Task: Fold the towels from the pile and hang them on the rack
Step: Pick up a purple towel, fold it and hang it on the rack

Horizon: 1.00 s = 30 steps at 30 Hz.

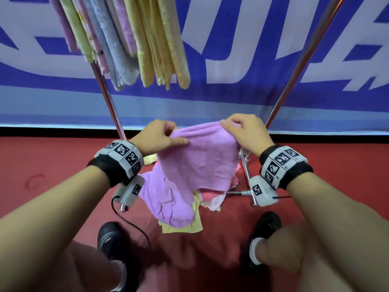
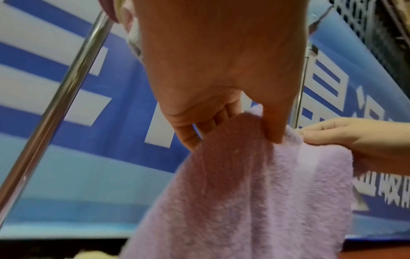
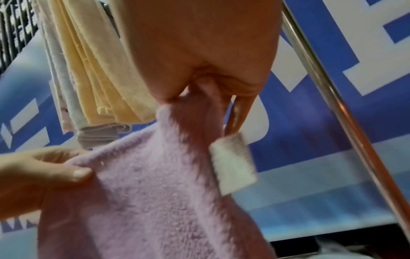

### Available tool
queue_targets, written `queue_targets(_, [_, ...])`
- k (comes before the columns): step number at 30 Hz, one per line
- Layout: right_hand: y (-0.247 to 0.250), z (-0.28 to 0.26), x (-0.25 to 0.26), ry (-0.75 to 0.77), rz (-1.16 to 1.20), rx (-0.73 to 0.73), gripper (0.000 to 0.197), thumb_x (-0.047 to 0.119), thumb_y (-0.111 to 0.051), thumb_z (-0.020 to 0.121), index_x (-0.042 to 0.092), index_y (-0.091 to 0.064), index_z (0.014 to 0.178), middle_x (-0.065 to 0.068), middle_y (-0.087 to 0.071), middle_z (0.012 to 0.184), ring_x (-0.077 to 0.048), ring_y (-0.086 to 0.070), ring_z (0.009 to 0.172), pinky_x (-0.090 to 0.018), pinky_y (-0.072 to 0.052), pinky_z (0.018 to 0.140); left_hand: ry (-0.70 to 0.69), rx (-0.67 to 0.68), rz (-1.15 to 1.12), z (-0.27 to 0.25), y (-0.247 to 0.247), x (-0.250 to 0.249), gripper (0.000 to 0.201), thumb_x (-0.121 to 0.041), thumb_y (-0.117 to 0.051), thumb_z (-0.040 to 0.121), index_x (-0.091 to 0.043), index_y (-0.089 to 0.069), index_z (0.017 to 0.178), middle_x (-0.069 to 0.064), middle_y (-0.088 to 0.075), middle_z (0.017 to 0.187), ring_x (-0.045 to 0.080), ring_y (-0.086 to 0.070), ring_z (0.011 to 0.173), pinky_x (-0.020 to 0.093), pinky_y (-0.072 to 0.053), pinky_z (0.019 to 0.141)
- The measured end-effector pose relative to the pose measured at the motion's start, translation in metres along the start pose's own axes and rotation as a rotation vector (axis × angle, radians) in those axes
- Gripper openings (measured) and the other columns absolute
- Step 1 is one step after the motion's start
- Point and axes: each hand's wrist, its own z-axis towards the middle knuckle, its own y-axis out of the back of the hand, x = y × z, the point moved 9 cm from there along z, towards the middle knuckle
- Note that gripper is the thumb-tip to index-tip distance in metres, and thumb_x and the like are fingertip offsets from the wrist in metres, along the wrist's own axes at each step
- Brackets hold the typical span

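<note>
The person holds a fluffy lilac terry towel (image 1: 195,163) up by its top edge, above the heap of pink, yellow and lilac towels (image 1: 183,224) lying on the red floor (image 1: 48,165) at the foot of the chrome tube rack (image 1: 299,66). The left hand (image 1: 156,137) pinches the edge between thumb and curled fingers, thumb laid flat across the front of the cloth; the left wrist view shows the fingers (image 2: 188,135) tucked behind the fabric. The right hand (image 1: 245,131) pinches the opposite end of the same edge, close to a white care label (image 3: 233,163) that hangs from the hem. Gripping near both ends probably serves to let the cloth drop under its own weight so it can be spread and its corners found before folding; its lower part is bunched and reaches down to the heap. The hands stand fairly close together, so the edge sags in a soft arch rather than pulling taut. Above, folded yellow, pink and grey towels (image 1: 134,43) already hang crowded at the left of the rack, which suggests the free stretch to the right is where this one would go.
</note>
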Motion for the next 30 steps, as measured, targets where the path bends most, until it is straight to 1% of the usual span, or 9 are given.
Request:
queue_targets(4, [-0.030, 0.009, 0.017, -0.024, 0.255, 0.102, 0.026, 0.037, -0.070, 0.096, 0.017, -0.070, 0.078, 0.009, -0.064, 0.071, 0.003, -0.052, 0.064, -0.020, -0.040, 0.068, 0.033, -0.118, -0.257, 0.004, 0.008, 0.002, 0.047, -0.034, -0.084, 0.064, 0.000, -0.059, 0.085, 0.003, -0.058, 0.075, 0.014, -0.050, 0.073, 0.032, -0.043, 0.069])
queue_targets(8, [-0.057, 0.009, 0.048, 0.019, 0.394, 0.255, 0.035, 0.036, -0.067, 0.099, 0.010, -0.072, 0.076, 0.009, -0.063, 0.067, 0.001, -0.050, 0.064, -0.017, -0.039, 0.066, -0.057, 0.132, -0.185, 0.009, -0.031, -0.034, 0.059, -0.030, -0.095, 0.063, -0.019, -0.055, 0.105, 0.001, -0.065, 0.087, 0.014, -0.059, 0.073, 0.027, -0.050, 0.071])
queue_targets(11, [-0.067, 0.010, 0.049, -0.027, 0.471, 0.297, 0.038, 0.043, -0.071, 0.094, 0.008, -0.068, 0.079, 0.008, -0.064, 0.069, -0.002, -0.054, 0.067, -0.021, -0.044, 0.070, -0.112, 0.099, 0.117, 0.018, -0.040, -0.045, 0.031, -0.042, -0.082, 0.075, -0.018, -0.065, 0.084, -0.004, -0.061, 0.071, 0.010, -0.049, 0.060, 0.024, -0.042, 0.059])
queue_targets(13, [-0.066, 0.016, 0.044, -0.058, 0.524, 0.288, 0.034, 0.043, -0.083, 0.084, 0.014, -0.067, 0.092, 0.010, -0.067, 0.080, -0.003, -0.060, 0.074, -0.020, -0.047, 0.072, -0.062, -0.021, 0.098, 0.029, -0.021, -0.037, 0.027, -0.030, -0.068, 0.085, -0.007, -0.064, 0.071, 0.001, -0.053, 0.063, 0.016, -0.037, 0.062, 0.028, -0.038, 0.057])
queue_targets(16, [-0.058, 0.025, 0.036, -0.074, 0.511, 0.285, 0.040, 0.032, -0.088, 0.080, 0.019, -0.067, 0.112, 0.011, -0.069, 0.097, -0.001, -0.063, 0.082, -0.011, -0.045, 0.063, -0.002, -0.181, -0.130, 0.032, 0.003, -0.036, 0.021, -0.014, -0.060, 0.087, -0.006, -0.064, 0.069, 0.001, -0.053, 0.063, 0.014, -0.042, 0.063, 0.028, -0.037, 0.058])
queue_targets(18, [-0.058, 0.025, 0.033, -0.048, 0.393, 0.304, 0.018, 0.026, -0.084, 0.084, 0.016, -0.071, 0.091, 0.012, -0.064, 0.081, -0.005, -0.054, 0.070, -0.014, -0.040, 0.058, 0.041, -0.248, -0.349, 0.030, 0.012, -0.037, 0.027, -0.006, -0.056, 0.086, -0.016, -0.062, 0.061, -0.003, -0.054, 0.059, 0.012, -0.046, 0.059, 0.027, -0.037, 0.057])
queue_targets(20, [-0.059, 0.023, 0.031, -0.009, 0.332, 0.267, 0.034, 0.029, -0.080, 0.087, 0.016, -0.058, 0.065, 0.009, -0.047, 0.062, -0.009, -0.040, 0.063, -0.026, -0.034, 0.060, 0.072, -0.226, -0.490, 0.031, 0.011, -0.036, 0.035, -0.003, -0.052, 0.087, -0.020, -0.062, 0.059, -0.003, -0.057, 0.057, 0.013, -0.050, 0.057, 0.027, -0.040, 0.058])
queue_targets(26, [-0.052, 0.023, 0.039, -0.070, 0.380, 0.147, 0.021, 0.028, -0.059, 0.100, 0.020, -0.056, 0.081, 0.012, -0.052, 0.063, -0.009, -0.047, 0.060, -0.030, -0.042, 0.065, 0.164, -0.322, -0.580, 0.025, 0.017, -0.026, 0.024, -0.018, -0.054, 0.092, -0.018, -0.065, 0.070, -0.007, -0.061, 0.060, 0.014, -0.055, 0.061, 0.022, -0.040, 0.053])
queue_targets(30, [-0.049, 0.006, 0.058, 0.020, 0.295, 0.238, 0.031, 0.052, -0.063, 0.096, 0.027, -0.054, 0.080, 0.015, -0.053, 0.066, -0.003, -0.048, 0.065, -0.023, -0.037, 0.064, 0.171, -0.251, -0.577, 0.018, 0.012, -0.031, 0.023, -0.029, -0.062, 0.091, -0.013, -0.068, 0.076, -0.003, -0.066, 0.071, 0.018, -0.061, 0.072, 0.028, -0.049, 0.060])
